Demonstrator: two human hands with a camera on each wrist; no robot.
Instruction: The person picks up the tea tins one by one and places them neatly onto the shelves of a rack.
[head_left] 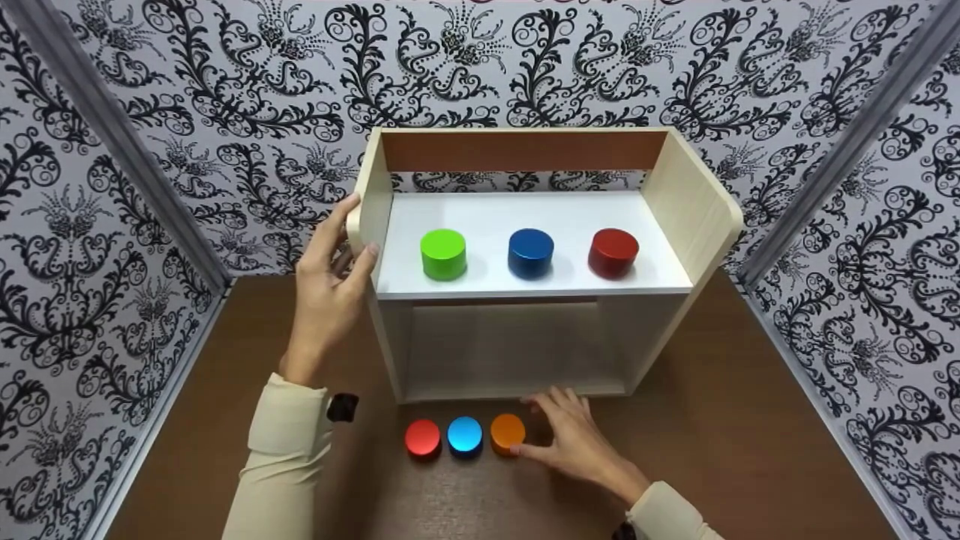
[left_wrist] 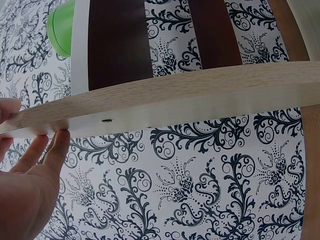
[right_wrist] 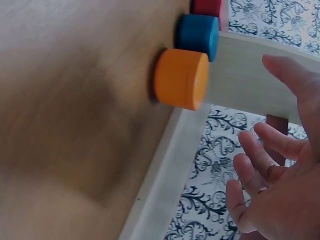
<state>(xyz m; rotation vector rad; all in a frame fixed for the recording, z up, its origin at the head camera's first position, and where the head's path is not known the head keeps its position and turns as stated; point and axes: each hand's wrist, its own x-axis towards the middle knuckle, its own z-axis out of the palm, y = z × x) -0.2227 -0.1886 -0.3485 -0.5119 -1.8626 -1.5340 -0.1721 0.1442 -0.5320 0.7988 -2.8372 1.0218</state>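
A small two-level wooden shelf (head_left: 525, 294) stands on the table. My left hand (head_left: 324, 289) grips the edge of its left side panel (left_wrist: 165, 92), thumb on the inner face and fingers on the outer one. In front of the shelf, a red cylinder (head_left: 423, 438), a light blue cylinder (head_left: 465, 436) and an orange cylinder (head_left: 508, 433) form a row. Beside the orange one, my right hand (head_left: 574, 442) hovers with thumb and fingers spread. In the right wrist view a gap shows between that hand and the orange cylinder (right_wrist: 180, 79).
On the shelf's white upper board (head_left: 517, 212) stand a green cylinder (head_left: 443, 255), a dark blue cylinder (head_left: 531, 253) and a dark red cylinder (head_left: 613, 253). Patterned walls (head_left: 465, 67) enclose the brown table (head_left: 750, 435) at the back and both sides.
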